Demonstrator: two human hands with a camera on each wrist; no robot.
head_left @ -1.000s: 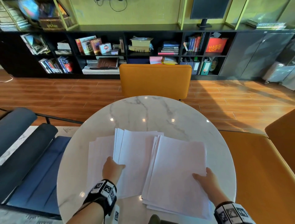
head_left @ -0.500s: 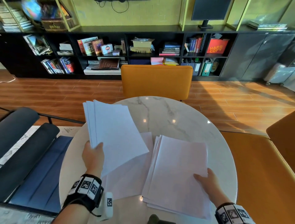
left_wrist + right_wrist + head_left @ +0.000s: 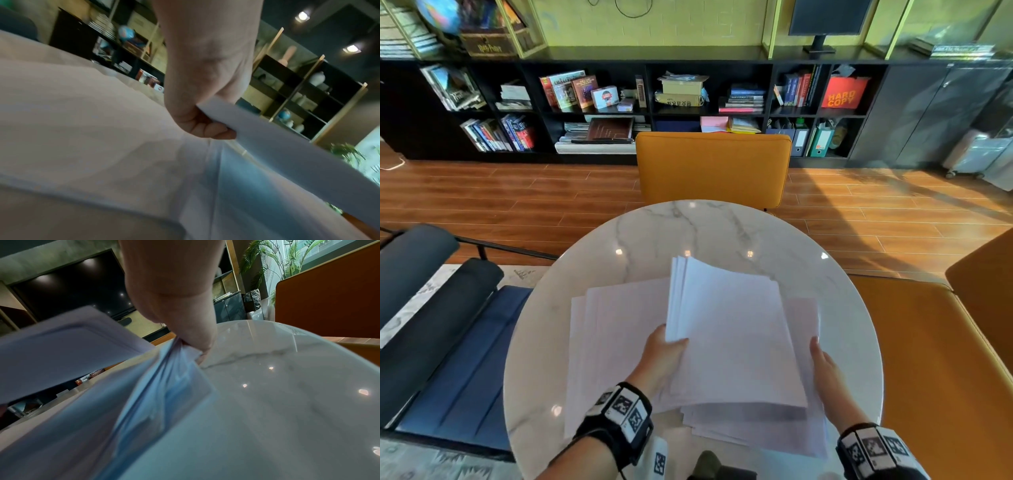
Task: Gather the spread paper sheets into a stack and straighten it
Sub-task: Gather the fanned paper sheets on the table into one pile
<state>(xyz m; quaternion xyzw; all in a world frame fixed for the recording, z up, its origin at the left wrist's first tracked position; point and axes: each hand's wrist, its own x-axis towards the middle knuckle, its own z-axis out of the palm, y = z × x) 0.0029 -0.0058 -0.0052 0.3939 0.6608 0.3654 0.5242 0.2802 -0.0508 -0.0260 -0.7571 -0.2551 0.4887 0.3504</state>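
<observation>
White paper sheets lie in groups on the round marble table (image 3: 688,233). My left hand (image 3: 666,356) grips a bundle of sheets (image 3: 726,329) by its near left edge, thumb on top, fingers (image 3: 207,129) curled under. The bundle hangs tilted just over the right pile (image 3: 756,431) and covers most of it. My right hand (image 3: 825,370) pinches that pile's right edge; in the right wrist view the sheets (image 3: 164,402) bunch at its fingertips (image 3: 203,350). More sheets (image 3: 616,342) lie flat at the left, fanned.
A mustard chair (image 3: 712,168) stands behind the table's far edge. An orange bench (image 3: 928,359) runs along the right, and a blue padded seat (image 3: 465,359) sits at the left. Black bookshelves line the back wall.
My left hand picked up the middle bundle, lifted it, then carried it right and down over the right pile. My right hand stayed at that pile's right edge.
</observation>
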